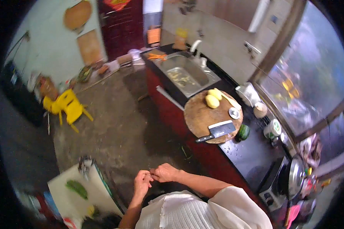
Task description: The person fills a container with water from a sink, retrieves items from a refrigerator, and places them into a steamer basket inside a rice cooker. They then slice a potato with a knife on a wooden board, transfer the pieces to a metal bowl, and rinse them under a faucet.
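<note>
Close in front of my body, my left hand and my right hand meet at the fingers; whether anything small lies between them is not visible. On the counter to the right, a round wooden chopping board carries two peeled potatoes, a small metal lid or dish and a cleaver whose black handle points left. A pale long utensil lies behind the potatoes. Beside the board sits a dark green squash. Peelings lie in the steel sink beyond.
A white table at lower left holds a green bitter melon. Yellow plastic chairs stand on the floor. A wok is on the stove at right. White containers line the window side. Another person stands by the door.
</note>
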